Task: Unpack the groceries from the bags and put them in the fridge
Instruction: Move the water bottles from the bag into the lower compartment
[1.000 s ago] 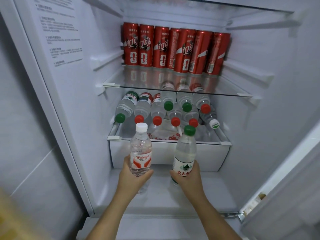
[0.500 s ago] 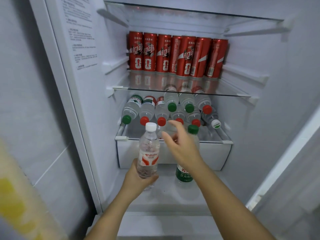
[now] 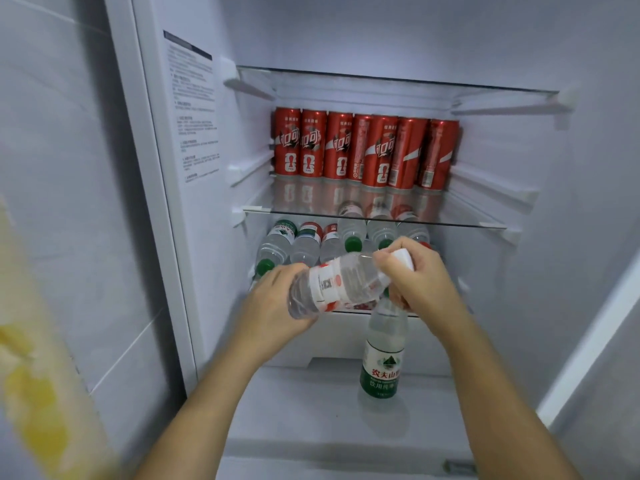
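Fingers (image 3: 393, 252) of the right hand (image 3: 420, 284) curl round the cap end, the left hand (image 3: 273, 306) grips the base of a water bottle (image 3: 343, 282) held sideways before the fridge (image 3: 519, 271), where cans (image 3: 363, 150) and stacked bottles (image 3: 304, 242) already sit and a green-labelled bottle (image 3: 381, 362) waits upright below.

Pale grey tiled wall (image 3: 59, 188), left.

Single head-worn wide-angle view, facing forward and slightly downward at close range into the open fridge (image 3: 519, 271), its lower glass shelf (image 3: 467, 218) near mid-frame and its floor (image 3: 304, 410) along the lower edge
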`<state>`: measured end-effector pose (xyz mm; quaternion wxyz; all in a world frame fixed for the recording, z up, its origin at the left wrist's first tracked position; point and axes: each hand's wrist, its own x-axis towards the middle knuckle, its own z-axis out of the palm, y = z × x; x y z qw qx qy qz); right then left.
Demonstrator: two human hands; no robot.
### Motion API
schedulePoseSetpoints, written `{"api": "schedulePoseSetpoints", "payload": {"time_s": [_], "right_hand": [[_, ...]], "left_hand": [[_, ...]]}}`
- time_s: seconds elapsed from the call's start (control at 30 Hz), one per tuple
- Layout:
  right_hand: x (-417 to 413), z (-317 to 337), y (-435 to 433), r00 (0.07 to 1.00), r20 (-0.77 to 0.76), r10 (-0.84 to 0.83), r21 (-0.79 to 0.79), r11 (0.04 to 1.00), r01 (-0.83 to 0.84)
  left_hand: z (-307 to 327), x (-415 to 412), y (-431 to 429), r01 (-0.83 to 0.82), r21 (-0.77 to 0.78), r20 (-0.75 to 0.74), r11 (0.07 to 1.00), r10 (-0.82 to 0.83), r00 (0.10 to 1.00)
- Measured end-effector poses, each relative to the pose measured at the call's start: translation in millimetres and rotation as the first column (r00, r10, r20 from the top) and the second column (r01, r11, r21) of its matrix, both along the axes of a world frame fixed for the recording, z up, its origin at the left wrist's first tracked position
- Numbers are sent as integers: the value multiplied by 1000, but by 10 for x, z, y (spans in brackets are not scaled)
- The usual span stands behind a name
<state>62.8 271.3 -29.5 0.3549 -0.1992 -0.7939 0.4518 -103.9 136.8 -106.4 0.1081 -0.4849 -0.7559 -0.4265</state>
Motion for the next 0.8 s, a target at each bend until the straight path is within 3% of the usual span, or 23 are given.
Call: {"api": "schedulePoseSetpoints", "payload": {"time_s": [0.17, 0.33, 0.53, 0.7, 0.8], "right_hand": [[154, -5, -40, 939, 262, 221, -128, 973, -193], [-10, -215, -120, 989, 109, 96, -181, 981, -75], [-373, -457, -162, 999, 35, -31, -244, 969, 39], [-596, -504, -123, 995, 100, 27, -282, 959, 2], [-753, -464, -44, 973, 223, 58, -256, 967, 1]], "left_hand": [[219, -297, 349, 32, -71, -219, 997, -47, 975], [326, -546, 724, 10, -104, -243, 995, -35, 969], [385, -673, 994, -138, -304, -230, 943, 68, 971], [536, -779, 1072, 110, -383, 29, 917, -107, 994], [546, -868, 1028, 206, -177, 352, 962, -134, 927]]}}
